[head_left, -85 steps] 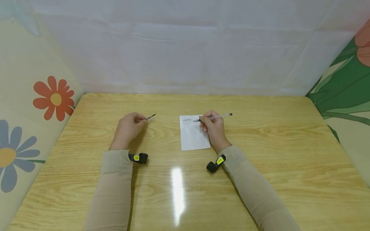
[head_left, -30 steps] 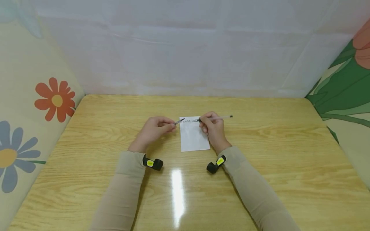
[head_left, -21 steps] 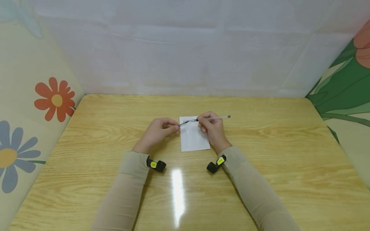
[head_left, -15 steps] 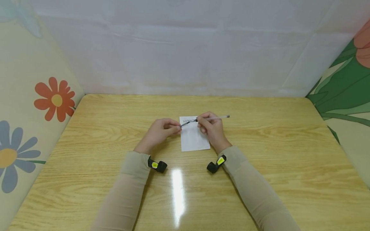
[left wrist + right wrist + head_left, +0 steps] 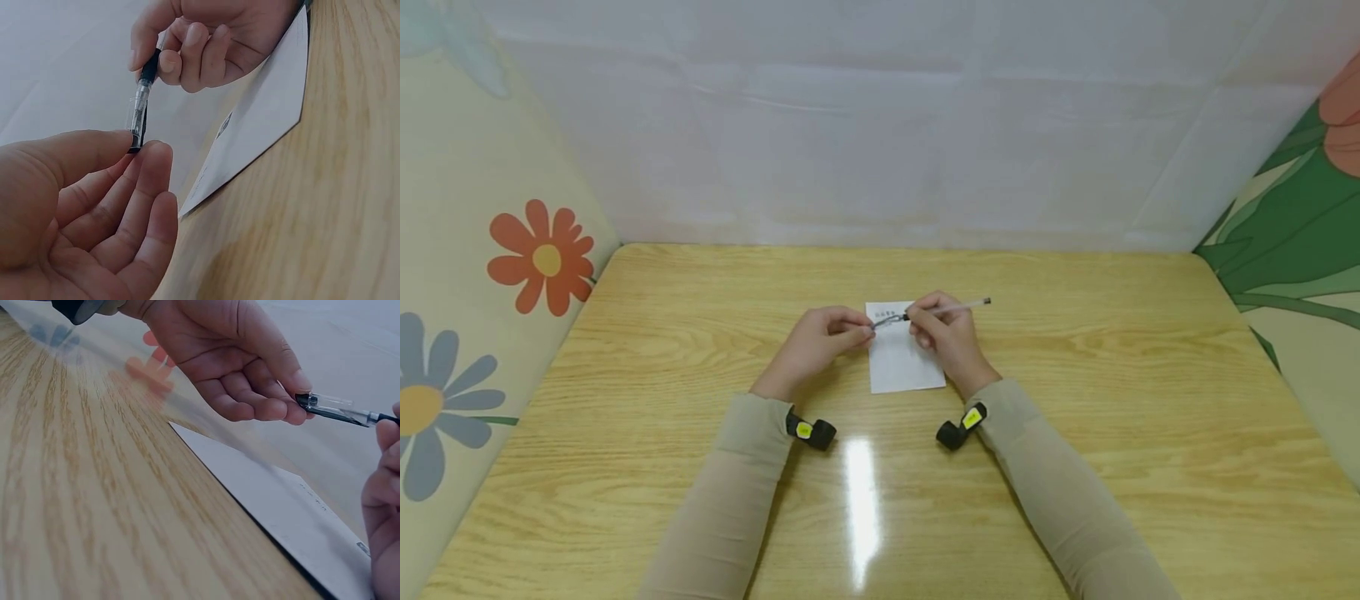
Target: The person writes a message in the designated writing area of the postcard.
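Note:
My left hand pinches a clear pen cap with a black end and clip, between thumb and fingertips. My right hand grips a gel pen near its black grip section, the clear barrel slanting up to the right. Both wrist views show the pen's metal tip at the cap's open end, the two lined up; how deep it sits is hard to tell. Beneath the hands lies a white sheet of paper with a short line of handwriting near its top.
The paper rests on a wood-grain table. A white cloth backdrop stands behind the table's far edge. Flower-printed panels flank it on both sides. Each wrist wears a black camera on a band.
My left hand has come in from the left with the cap, over the paper to the pen's tip. Most recently the right hand's pen has shifted slightly left, towards the cap.

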Demonstrator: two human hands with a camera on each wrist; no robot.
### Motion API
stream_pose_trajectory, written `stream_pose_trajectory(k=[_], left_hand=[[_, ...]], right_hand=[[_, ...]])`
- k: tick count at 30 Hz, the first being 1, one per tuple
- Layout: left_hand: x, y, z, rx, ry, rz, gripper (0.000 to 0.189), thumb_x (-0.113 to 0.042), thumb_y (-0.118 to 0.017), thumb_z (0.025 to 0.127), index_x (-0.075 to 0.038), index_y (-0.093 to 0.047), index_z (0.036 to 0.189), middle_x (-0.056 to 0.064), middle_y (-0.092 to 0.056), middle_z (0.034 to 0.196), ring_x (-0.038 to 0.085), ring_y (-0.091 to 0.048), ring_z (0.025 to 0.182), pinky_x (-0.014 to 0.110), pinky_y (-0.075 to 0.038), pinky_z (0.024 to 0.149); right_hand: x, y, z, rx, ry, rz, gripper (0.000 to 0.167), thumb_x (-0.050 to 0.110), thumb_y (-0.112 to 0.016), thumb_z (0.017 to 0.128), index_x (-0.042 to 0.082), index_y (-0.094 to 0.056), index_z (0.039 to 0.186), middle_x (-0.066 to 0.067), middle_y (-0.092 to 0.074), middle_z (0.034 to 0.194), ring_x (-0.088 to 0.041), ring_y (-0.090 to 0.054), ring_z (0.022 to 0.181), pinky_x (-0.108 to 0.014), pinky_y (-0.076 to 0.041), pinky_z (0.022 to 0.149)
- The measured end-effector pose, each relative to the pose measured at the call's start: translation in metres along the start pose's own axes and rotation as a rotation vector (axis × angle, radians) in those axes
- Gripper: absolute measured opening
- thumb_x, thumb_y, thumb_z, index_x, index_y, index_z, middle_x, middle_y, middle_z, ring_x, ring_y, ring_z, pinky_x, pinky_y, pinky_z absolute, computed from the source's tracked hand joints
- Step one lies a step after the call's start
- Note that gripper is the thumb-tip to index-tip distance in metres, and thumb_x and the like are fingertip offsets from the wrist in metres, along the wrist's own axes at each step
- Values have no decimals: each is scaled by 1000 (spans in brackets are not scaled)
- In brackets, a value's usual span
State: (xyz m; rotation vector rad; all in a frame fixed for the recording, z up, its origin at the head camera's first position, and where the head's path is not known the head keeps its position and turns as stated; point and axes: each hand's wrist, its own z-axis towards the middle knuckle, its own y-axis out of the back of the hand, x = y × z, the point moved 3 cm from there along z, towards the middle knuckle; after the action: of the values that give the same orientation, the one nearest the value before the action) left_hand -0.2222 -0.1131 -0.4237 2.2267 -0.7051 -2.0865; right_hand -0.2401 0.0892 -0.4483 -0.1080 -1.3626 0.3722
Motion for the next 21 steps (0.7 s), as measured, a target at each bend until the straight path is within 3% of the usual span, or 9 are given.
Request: stream_pose_trajectory(k=[8, 21], left_hand=[[-1, -2, 0, -3, -8, 5, 26, -18, -66, 101, 2, -69, 118, 17, -74, 108, 25, -72, 100, 38, -56, 91], [-3, -6, 1, 6, -24, -137, 27, -10, -60, 103, 9, -65, 122, 23, -72, 113, 20, -73, 99, 31, -57, 91]], right_hand=[[0, 1, 0, 14, -31, -13, 14, 0, -64, 94, 9, -64, 84, -1, -60, 65, -6, -44, 49, -17, -34, 45], [-2, 0, 0, 62, -6, 13, 13, -2, -61, 94, 10, -60, 87, 0, -62, 65, -5, -45, 48, -16, -35, 44]])
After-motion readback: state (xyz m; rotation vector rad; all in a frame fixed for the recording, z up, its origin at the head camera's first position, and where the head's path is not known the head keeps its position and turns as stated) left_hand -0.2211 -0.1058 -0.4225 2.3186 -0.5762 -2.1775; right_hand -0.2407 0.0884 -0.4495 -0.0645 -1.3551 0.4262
